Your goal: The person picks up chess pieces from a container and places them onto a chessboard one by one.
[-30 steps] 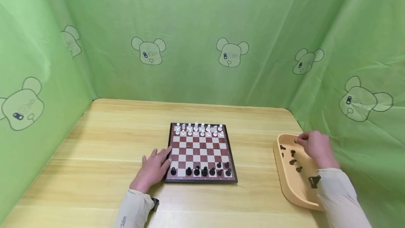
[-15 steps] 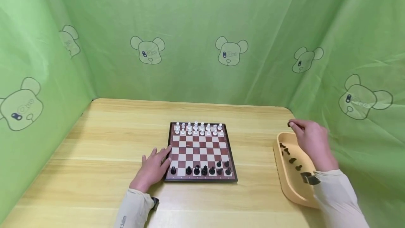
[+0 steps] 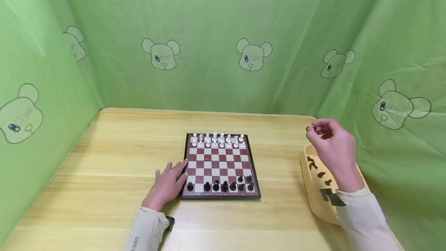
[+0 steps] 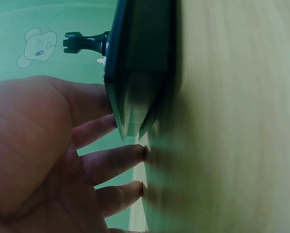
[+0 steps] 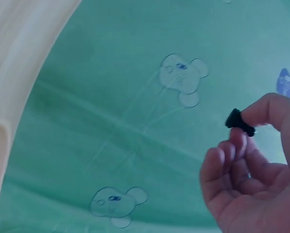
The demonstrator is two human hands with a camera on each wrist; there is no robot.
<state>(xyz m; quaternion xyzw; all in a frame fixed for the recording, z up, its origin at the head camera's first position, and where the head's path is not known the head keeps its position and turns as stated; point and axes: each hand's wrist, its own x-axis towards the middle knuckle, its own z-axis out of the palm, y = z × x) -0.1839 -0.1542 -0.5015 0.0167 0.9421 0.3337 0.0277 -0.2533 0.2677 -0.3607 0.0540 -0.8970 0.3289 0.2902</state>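
1. Smooth green cloth (image 3: pixel 209 88), softly creased and printed with outlined mouse-like heads, hangs around a pale, wood-grained table (image 3: pixel 122 138).
2. The right hand (image 3: pixel 335 150) pinches a small dark chess piece (image 5: pixel 239 121) between thumb and fingertips, the other fingers bent in towards the palm.
3. That piece is in the air, just above the far end of the tray (image 3: pixel 315 204). It is short, waisted and flared at the ends. In the right wrist view it is tilted: its long axis slants from upper left to lower right, the broader end at upper left.
4. The tray has a rounded rim and a plastic look; several black pieces (image 3: pixel 321 174) lie in it on their sides.
5. The left hand (image 3: pixel 165 185) is spread, fingers extended and relaxed, thumb and forefinger touching the left edge of the chessboard (image 3: pixel 218 162).
6. The board is flat and square, black-edged, with reddish-brown and white squares. White pieces (image 3: pixel 215 139) stand in two rows at its far side, black ones along the near side.
7. At the near left corner stands a glossy rook (image 4: pixel 84 42), notched on top, its long axis upright from the board.
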